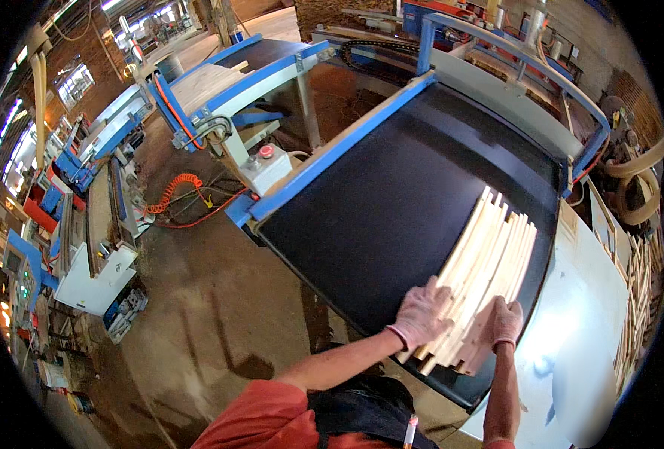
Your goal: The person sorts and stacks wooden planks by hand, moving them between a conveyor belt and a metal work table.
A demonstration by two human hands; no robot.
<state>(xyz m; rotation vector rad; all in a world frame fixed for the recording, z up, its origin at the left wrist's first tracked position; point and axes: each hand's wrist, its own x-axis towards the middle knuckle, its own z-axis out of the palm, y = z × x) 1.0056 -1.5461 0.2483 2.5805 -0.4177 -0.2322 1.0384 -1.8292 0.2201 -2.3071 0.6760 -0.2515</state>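
Pale wooden strips (pixel 489 258) lie side by side in a bundle on a black conveyor belt (pixel 347 224), their ends uneven. My left hand (pixel 422 314), in a light work glove, rests against the bundle's left side near its close end. Its fingers are spread, some reaching over the strips. On the opposite side my right hand (pixel 506 322), gloved too, is closed on the bundle's right edge, thumb uppermost. The undersides of the strips and the fingertips beneath the right edge are hidden.
Blue rails and a blue frame (pixel 515 45) border the belt. A box with a red button (pixel 266 152) sits at its left edge. Right of the belt stands a pale, shiny panel (pixel 579 299). An orange coiled hose (pixel 173 191) lies left; another conveyor (pixel 272 52) carries strips farther back.
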